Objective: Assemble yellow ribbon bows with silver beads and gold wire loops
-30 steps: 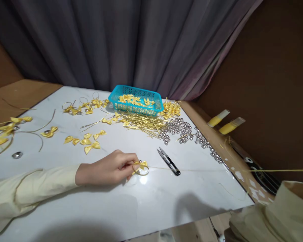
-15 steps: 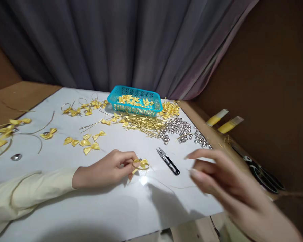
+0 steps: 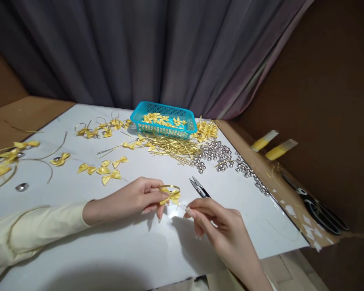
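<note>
My left hand (image 3: 136,199) pinches a small gold wire ring with a yellow ribbon bow (image 3: 170,194) just above the white table (image 3: 124,242). My right hand (image 3: 218,230) sits close to the right of it, thumb and forefinger pinched on a thin wire end beside the bow. Black thread snips (image 3: 199,188) lie just behind my right hand, partly hidden by its fingers.
A blue basket (image 3: 164,120) of yellow bows stands at the back. Gold wire pins (image 3: 172,146), silver beads (image 3: 218,153) and loose bows (image 3: 104,169) lie mid-table. Finished rings (image 3: 94,129) sit back left. Two glue tubes (image 3: 271,145) and black scissors (image 3: 317,210) lie right.
My right hand came in from the far right, where it held the wire pulled out, to beside the bow. My left hand lifted the ring slightly.
</note>
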{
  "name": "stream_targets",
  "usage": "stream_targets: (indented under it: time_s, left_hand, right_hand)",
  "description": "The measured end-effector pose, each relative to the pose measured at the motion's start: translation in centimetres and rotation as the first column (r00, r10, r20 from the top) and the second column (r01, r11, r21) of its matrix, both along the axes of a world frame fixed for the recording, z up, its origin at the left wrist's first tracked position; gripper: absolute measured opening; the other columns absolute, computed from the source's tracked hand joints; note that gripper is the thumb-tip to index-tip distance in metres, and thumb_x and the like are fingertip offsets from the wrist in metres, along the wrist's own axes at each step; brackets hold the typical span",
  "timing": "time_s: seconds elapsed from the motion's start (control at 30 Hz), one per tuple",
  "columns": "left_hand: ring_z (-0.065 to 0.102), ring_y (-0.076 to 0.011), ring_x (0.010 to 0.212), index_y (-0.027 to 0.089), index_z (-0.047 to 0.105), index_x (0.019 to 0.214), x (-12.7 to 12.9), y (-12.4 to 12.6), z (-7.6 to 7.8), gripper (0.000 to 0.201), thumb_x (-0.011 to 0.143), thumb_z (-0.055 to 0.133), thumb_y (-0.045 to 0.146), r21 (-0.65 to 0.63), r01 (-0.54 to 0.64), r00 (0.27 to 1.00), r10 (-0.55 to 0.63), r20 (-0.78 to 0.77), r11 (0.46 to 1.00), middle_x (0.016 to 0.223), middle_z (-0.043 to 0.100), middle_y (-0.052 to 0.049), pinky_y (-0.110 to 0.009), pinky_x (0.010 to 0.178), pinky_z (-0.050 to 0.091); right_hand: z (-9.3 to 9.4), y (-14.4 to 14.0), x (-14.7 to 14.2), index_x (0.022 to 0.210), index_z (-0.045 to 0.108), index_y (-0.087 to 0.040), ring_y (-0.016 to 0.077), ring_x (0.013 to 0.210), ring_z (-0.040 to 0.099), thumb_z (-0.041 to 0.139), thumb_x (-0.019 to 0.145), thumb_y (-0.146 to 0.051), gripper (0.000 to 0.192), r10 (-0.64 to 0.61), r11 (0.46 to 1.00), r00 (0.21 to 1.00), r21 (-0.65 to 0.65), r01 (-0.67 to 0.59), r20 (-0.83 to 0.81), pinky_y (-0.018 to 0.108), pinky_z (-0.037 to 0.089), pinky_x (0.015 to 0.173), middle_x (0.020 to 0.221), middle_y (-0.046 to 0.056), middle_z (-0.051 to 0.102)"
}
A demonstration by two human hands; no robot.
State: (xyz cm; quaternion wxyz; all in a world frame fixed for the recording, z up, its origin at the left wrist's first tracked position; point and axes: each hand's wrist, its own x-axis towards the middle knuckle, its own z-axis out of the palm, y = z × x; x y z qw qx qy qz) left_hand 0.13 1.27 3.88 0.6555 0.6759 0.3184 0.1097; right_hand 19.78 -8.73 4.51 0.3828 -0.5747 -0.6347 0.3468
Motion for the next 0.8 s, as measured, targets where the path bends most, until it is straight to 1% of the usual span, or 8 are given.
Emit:
stream_targets:
  time_s: [0.1, 0.17, 0.33, 0.4, 0.5, 0.6, 0.7, 0.8]
  left_hand:
    - [0.036, -0.0091, 0.048, 0.014, 0.054, 0.067, 0.0, -0.1, 0.3, 0.033, 0.090, 0.045, 0.036, 0.014, -0.008, 1.000, 0.008, -0.019, 1.000, 0.057, 0.050, 0.002, -0.023, 0.049, 0.031]
    - [0.037, -0.0090, 0.048, 0.015, 0.052, 0.065, 0.1, -0.1, 0.5, 0.032, 0.089, 0.046, 0.034, 0.016, -0.010, 1.000, 0.010, -0.026, 1.000, 0.055, 0.050, 0.003, -0.023, 0.048, 0.030]
    - [0.035, -0.0082, 0.046, 0.015, 0.051, 0.062, 0.3, -0.2, 0.6, 0.031, 0.088, 0.045, 0.030, 0.038, -0.022, 0.999, 0.024, -0.045, 0.999, 0.051, 0.045, 0.005, -0.022, 0.047, 0.029]
    - [0.035, -0.0080, 0.045, 0.014, 0.054, 0.065, 0.3, -0.2, 0.5, 0.030, 0.088, 0.045, 0.031, 0.050, -0.035, 0.998, 0.038, -0.053, 0.998, 0.052, 0.048, 0.004, -0.022, 0.047, 0.029]
    - [0.034, -0.0079, 0.045, 0.014, 0.056, 0.071, 0.1, -0.1, 0.3, 0.029, 0.088, 0.045, 0.034, 0.049, -0.056, 0.995, 0.060, -0.080, 0.997, 0.055, 0.054, 0.003, -0.021, 0.044, 0.028]
    - [0.035, -0.0079, 0.046, 0.014, 0.056, 0.073, -0.1, -0.1, 0.2, 0.027, 0.089, 0.045, 0.034, 0.097, -0.043, 0.993, 0.053, -0.105, 0.994, 0.062, 0.062, 0.001, -0.020, 0.044, 0.028]
    - [0.041, -0.0085, 0.050, 0.016, 0.056, 0.072, -0.2, -0.3, 0.2, 0.023, 0.088, 0.044, 0.028, 0.221, -0.011, 0.992, 0.039, -0.122, 0.975, 0.067, 0.066, 0.000, -0.020, 0.047, 0.030]
    - [0.043, -0.0088, 0.049, 0.016, 0.055, 0.073, -0.3, -0.6, 0.0, 0.023, 0.089, 0.041, 0.024, 0.405, 0.048, 0.989, 0.015, -0.149, 0.913, 0.063, 0.062, 0.001, -0.020, 0.049, 0.031]
  right_hand:
    - [0.2, 0.0, -0.4, 0.072, 0.063, -0.017, 0.0086, 0.045, 0.048, 0.053, 0.088, -0.029, 0.022, -0.027, 0.997, 0.997, 0.077, 0.022, 0.069, 0.018, 0.039, 0.046, 0.055, 0.000, 0.057]
    - [0.0, 0.2, -0.7, 0.071, 0.063, -0.017, 0.0082, 0.044, 0.047, 0.054, 0.088, -0.030, 0.023, -0.048, 0.994, 0.998, 0.096, 0.044, 0.040, 0.018, 0.039, 0.045, 0.053, -0.001, 0.057]
    - [-0.9, 0.4, -1.3, 0.094, 0.064, -0.016, 0.0117, 0.054, 0.060, 0.048, 0.091, -0.026, 0.019, -0.003, 1.000, 0.996, 0.025, 0.005, -0.089, 0.019, 0.049, 0.057, 0.057, 0.000, 0.063]
    - [-1.1, 0.4, -1.3, 0.096, 0.064, -0.017, 0.0122, 0.058, 0.063, 0.048, 0.091, -0.025, 0.019, 0.003, 0.999, 0.995, 0.039, 0.001, -0.098, 0.019, 0.050, 0.059, 0.061, 0.001, 0.066]
    - [-0.7, 0.2, -0.6, 0.091, 0.065, -0.017, 0.0116, 0.054, 0.062, 0.047, 0.091, -0.022, 0.018, 0.002, 0.993, 1.000, 0.116, -0.001, -0.009, 0.018, 0.050, 0.055, 0.061, 0.001, 0.065]
    - [0.7, 0.5, 1.3, 0.082, 0.063, -0.018, 0.0111, 0.052, 0.059, 0.049, 0.090, -0.021, 0.016, -0.114, 0.965, 0.989, 0.245, 0.089, 0.093, 0.019, 0.047, 0.051, 0.061, 0.001, 0.063]
    - [3.0, 1.6, 3.3, 0.079, 0.062, -0.020, 0.0120, 0.062, 0.060, 0.055, 0.088, -0.023, 0.012, -0.324, 0.879, 0.939, 0.403, 0.254, 0.115, 0.021, 0.047, 0.059, 0.068, 0.001, 0.064]
    - [6.3, 3.1, 4.0, 0.081, 0.062, -0.019, 0.0146, 0.069, 0.062, 0.061, 0.085, -0.023, 0.006, -0.403, 0.791, 0.912, 0.531, 0.303, 0.080, 0.026, 0.047, 0.065, 0.075, 0.003, 0.066]
